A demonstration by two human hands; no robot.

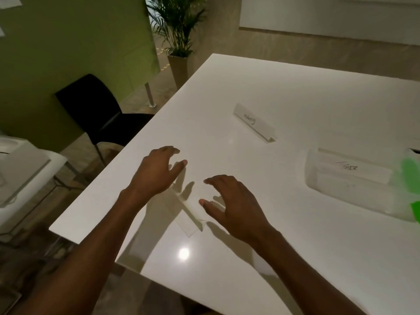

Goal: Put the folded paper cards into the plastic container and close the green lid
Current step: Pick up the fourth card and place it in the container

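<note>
A: How do the hands stand?

B: The left hand (156, 171) hovers over the white table (295, 246) with fingers spread and curled, gripping nothing. The right hand (229, 204) is likewise spread wide, palm down, its fingertips at or just above the near folded card (193, 218) — actual contact cannot be told.

A: And that card?

B: It lies between the two hands as a white tent-fold, its ridge running diagonally, its lower end jutting out below the right thumb.

A: Where are the other task items?

B: A second folded card (254, 125) with handwriting stands farther back, well apart from the hands. The clear plastic container (354, 189) sits at the right — a written card (354, 170) rests inside it. The green lid (411, 173) shows blurred at the container's right edge, not closed over it.
</note>
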